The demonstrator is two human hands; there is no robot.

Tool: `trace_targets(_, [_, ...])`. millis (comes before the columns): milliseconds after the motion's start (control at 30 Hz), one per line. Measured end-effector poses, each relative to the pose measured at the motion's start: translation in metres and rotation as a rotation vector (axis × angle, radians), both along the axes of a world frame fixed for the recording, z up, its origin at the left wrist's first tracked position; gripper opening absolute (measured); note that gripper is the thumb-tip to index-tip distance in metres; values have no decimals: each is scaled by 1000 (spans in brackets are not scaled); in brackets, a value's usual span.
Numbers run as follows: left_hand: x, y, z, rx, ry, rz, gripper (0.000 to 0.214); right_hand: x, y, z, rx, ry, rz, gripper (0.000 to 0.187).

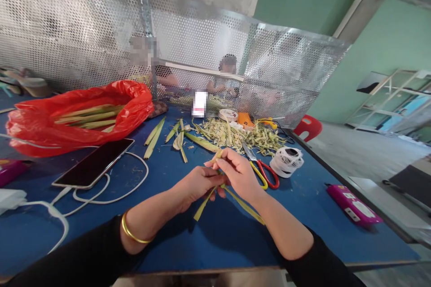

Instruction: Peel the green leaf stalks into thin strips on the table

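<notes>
My left hand (202, 182) and my right hand (237, 171) meet above the front middle of the blue table. Both are closed on green leaf strips (247, 207), whose ends hang out below the fingers to either side. The part between the fingertips is mostly hidden, so I cannot tell how the strips are folded or joined. Just beyond lies a long green leaf (201, 141) on the table. Scissors (264, 174) with red and yellow handles rest right of my right hand, beside a white roll (286, 161).
A red plastic bag (134, 98) of long leaves stands at left, near a tablet (96, 163) with a white cable. A heap of leaf pieces (215, 131) lies at the back, before a perforated metal screen (198, 31). A purple device (353, 205) sits at right. People sit beyond the screen.
</notes>
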State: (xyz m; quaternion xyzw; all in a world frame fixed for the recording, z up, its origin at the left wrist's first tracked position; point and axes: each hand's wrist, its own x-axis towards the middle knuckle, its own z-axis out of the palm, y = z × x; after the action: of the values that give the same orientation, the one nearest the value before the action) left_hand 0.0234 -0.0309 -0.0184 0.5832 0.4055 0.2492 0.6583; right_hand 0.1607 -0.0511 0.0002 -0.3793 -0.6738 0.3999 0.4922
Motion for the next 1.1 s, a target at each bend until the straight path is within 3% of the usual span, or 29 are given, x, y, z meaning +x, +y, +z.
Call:
trace_targets(67, [-1, 2, 0, -27, -18, 39, 26, 6, 4, 1, 78, -4, -82, 14])
trace_targets(133, [-2, 3, 3, -57, -55, 100, 27, 15, 9, 2, 131, 23, -315, 19])
trace_targets(200, [-4, 4, 6, -65, -100, 154, 30, 23, 15, 2, 79, 56, -569, 24])
trace_targets(233, [-4, 4, 7, -58, -122, 167, 30, 26, 17, 2, -3, 63, -603, 28])
trace_targets(267, [-5, 5, 8, -50, -136, 171, 31, 28, 19, 1, -112, 54, -569, 33])
trace_targets(333, [-5, 5, 8, -33, -139, 158, 29, 28, 21, 0, -318, 30, -364, 37])
trace_targets(433, [-5, 5, 4, -19, -97, 102, 27, 22, 20, -4, -409, 37, -130, 32])
trace_targets(633, [-4, 6, 1, 21, -109, 48, 27, 15, 22, -11, -243, 101, -358, 27])
trace_targets(900, [-5, 6, 5, -31, -140, 91, 28, 20, 27, -12, -176, -19, -437, 24])
trace_targets(967, [-5, 6, 6, -76, -181, 176, 28, 22, 24, -8, -18, -114, -566, 20])
trace_targets(1033, [-6, 8, 7, -114, -243, 260, 28, 22, 17, -2, 256, -264, -722, 18])
trace_targets(1100, [-8, 10, 7, -132, -319, 324, 27, 17, 8, 1, 423, -387, -703, 20])
